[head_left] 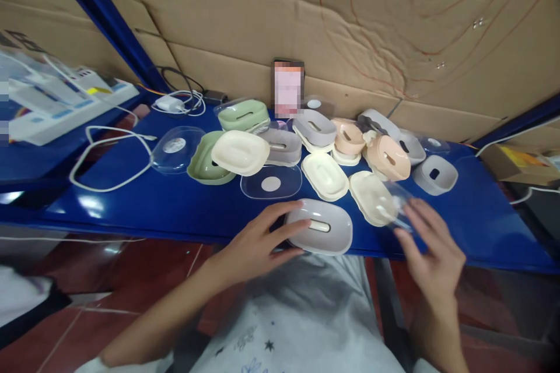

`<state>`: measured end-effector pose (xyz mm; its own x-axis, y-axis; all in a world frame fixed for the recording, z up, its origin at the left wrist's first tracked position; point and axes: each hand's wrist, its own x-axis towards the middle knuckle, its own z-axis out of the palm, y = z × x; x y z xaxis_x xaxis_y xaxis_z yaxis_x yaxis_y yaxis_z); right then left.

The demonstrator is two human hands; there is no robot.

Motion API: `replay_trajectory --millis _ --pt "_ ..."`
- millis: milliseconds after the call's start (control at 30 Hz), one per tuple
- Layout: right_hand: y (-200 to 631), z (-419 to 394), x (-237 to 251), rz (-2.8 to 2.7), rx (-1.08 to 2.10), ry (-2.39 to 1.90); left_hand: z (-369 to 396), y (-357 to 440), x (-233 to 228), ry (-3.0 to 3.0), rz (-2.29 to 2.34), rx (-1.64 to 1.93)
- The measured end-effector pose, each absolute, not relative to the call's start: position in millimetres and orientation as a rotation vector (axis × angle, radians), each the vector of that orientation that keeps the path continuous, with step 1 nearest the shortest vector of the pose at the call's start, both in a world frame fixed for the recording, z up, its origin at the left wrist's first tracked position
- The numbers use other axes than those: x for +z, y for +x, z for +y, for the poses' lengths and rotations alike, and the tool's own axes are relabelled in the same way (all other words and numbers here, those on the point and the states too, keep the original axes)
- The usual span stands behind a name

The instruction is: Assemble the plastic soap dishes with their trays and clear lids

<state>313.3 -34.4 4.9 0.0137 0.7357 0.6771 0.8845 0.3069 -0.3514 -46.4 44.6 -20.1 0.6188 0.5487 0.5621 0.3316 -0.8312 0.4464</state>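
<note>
At the table's front edge lies a pale grey oval dish [336,240], which looks like a soap dish, with a slot in its middle. My left hand [271,233] grips its left end, fingers on the rim and by the slot, thumb below. A cream strip shows through that slot. On the right, my right hand [431,245] pinches a clear plastic lid [400,205], somewhat blurred by motion. This lid overlaps a cream oval tray [370,198]. Another cream tray [325,176] lies just behind the grey dish, beside a flat clear lid [271,182] with a white round sticker.
Behind stand green dishes [242,115], grey dishes [315,127] and peach dishes [387,156]. A lone grey dish [435,175] sits at right. A phone [289,88] leans on the cardboard wall [227,23]. White cable [94,186] and a power strip [65,108] lie left.
</note>
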Motion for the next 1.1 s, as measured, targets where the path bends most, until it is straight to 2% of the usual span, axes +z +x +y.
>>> replay_trajectory --millis 133,333,567,967,1100 --pt "263.3 -26.3 -4.3 -2.031 0.006 -1.165 45.1 -46.9 -21.6 2.496 0.726 1.05" --pt "234.0 -24.0 -15.1 -2.129 0.007 -1.113 48.2 -48.7 -24.7 2.376 0.729 0.995" --pt "234.1 -24.8 -15.7 -2.222 -0.056 -1.094 49.6 -49.3 -22.8 2.338 0.708 1.05" --pt "238.7 -16.8 -20.4 -2.246 0.076 -1.193 48.6 -50.9 -24.5 2.377 0.802 0.972" --pt "265.9 -26.9 -9.4 -2.161 -0.078 -1.196 46.1 -51.4 -22.8 2.504 0.764 1.076"
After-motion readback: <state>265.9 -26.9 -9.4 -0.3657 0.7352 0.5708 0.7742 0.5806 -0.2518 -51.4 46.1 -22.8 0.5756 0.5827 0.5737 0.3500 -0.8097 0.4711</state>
